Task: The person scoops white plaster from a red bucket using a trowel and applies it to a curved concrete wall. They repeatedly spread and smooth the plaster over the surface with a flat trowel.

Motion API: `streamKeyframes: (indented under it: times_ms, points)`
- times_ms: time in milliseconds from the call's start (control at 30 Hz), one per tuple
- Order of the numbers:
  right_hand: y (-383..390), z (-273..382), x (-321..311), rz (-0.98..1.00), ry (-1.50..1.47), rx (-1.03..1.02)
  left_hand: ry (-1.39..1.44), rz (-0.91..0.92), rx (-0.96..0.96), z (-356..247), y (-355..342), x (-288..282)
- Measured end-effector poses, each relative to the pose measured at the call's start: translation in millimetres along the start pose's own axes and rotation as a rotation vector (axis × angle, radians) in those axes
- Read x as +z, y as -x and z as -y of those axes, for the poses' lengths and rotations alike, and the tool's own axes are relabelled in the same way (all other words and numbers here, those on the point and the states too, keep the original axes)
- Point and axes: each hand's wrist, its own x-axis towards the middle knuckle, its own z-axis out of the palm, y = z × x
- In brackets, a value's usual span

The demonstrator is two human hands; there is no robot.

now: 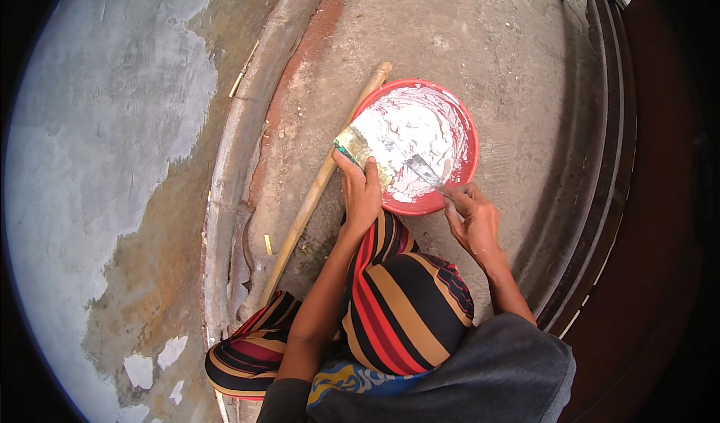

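A red basin (474,142) holding thick white paste (426,115) stands on the concrete floor in front of my knees. My left hand (361,198) is closed on a flat, paste-smeared scraper (360,149) with a green edge, over the basin's left side. A putty knife (422,169) with a metal blade is pinched in my right hand (478,219) at the basin's lower right rim. Its blade points up and left over the paste, close to the flat scraper. Whether the two tools touch cannot be made out.
A bamboo pole (319,185) lies slantwise on the floor, passing beside the basin. Further left, a raised ledge (244,127) runs along a wall (112,123) with patchy grey coating. Dark metal rails (611,130) curve along the right. A small yellow strip (268,244) lies near the ledge.
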Motion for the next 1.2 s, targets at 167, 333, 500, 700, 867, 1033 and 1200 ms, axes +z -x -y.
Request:
streamKeyframes:
  times_ms: [167, 333, 500, 700, 867, 1033, 1200]
  points:
    - [-6.1, -0.4, 9.0, -0.019, -0.021, -0.009, -0.018, 0.037, 0.018, -3.1, -2.7, -5.1]
    - [-15.3, -2.2, 14.9, -0.003, -0.018, 0.006, 0.013, 0.082, -0.074, -2.7, -10.8, -11.4]
    - [-18.9, 0.5, 18.7, -0.030, -0.055, -0.013, -0.004, 0.130, -0.122, -4.2, -7.1, -9.6]
    - [-21.8, 5.0, 14.4, -0.064, -0.079, -0.005, 0.019, 0.074, 0.007, 0.5, -7.3, -3.4]
    - [-12.1, -2.8, 5.2, -0.048, -0.024, -0.041, 0.020, 0.072, -0.026, -2.4, -9.9, -5.3]
    - [-15.3, 0.5, 11.4, -0.038, -0.018, -0.021, 0.052, 0.151, -0.076, -8.8, -5.9, -5.3]
    - [-29.8, 11.3, 12.9, -0.043, -0.061, -0.011, 0.116, 0.187, 0.025, 10.3, 0.3, -1.0]
